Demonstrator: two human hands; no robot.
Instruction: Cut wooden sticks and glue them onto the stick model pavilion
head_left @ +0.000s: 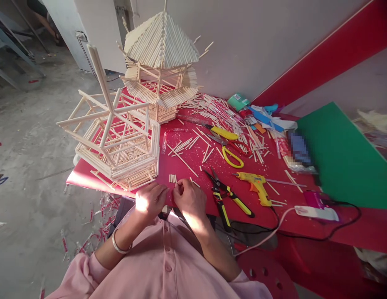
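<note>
Both hands are at the table's near edge, close together. My left hand (151,198) is closed, its thumb and fingertips drawn together; anything between them is too small to see. My right hand (189,199) curls in a pinch, and what it grips, if anything, cannot be made out. Just beyond the fingertips lies a short row of cut stick pieces (172,178), side by side. Left of them stands an open hexagonal frame of wooden sticks (135,170) with a tall bundled post. Black and yellow snips (226,189) lie open beside my right hand.
A roofed stick pavilion (162,45) stands at the back of the red table (181,166). Loose sticks (208,108), yellow-handled scissors (232,155), a yellow glue gun (254,182) with its cord, a white power strip (316,213) and a green board (346,162) occupy the right side.
</note>
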